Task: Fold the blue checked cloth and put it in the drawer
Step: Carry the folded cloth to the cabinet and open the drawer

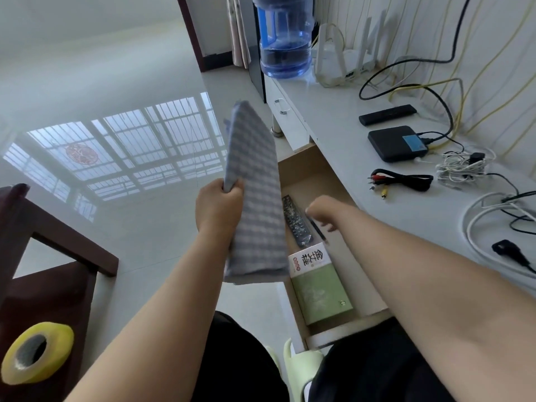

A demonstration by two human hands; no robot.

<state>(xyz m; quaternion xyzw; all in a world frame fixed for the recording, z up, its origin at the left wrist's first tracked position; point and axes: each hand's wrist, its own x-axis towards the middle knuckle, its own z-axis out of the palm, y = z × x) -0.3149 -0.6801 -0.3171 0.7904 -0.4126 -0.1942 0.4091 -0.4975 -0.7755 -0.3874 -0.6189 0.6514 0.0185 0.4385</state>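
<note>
Head view: the left hand [219, 207] grips the folded cloth [255, 195] by its edge, holding it above the floor just left of the open drawer [313, 169]. The right hand [322, 211] reaches into the drawer, fingers seemingly loose and blurred, beside a remote [294, 221] and a book [319, 285].

The blue checked cloth [255, 198] hides the drawer's [348, 256] left side; the water bottle [285, 39] is cropped above.

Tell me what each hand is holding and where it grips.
The left hand pinches the folded blue checked cloth at its left edge. The right hand holds nothing, reaching into the open drawer.
</note>
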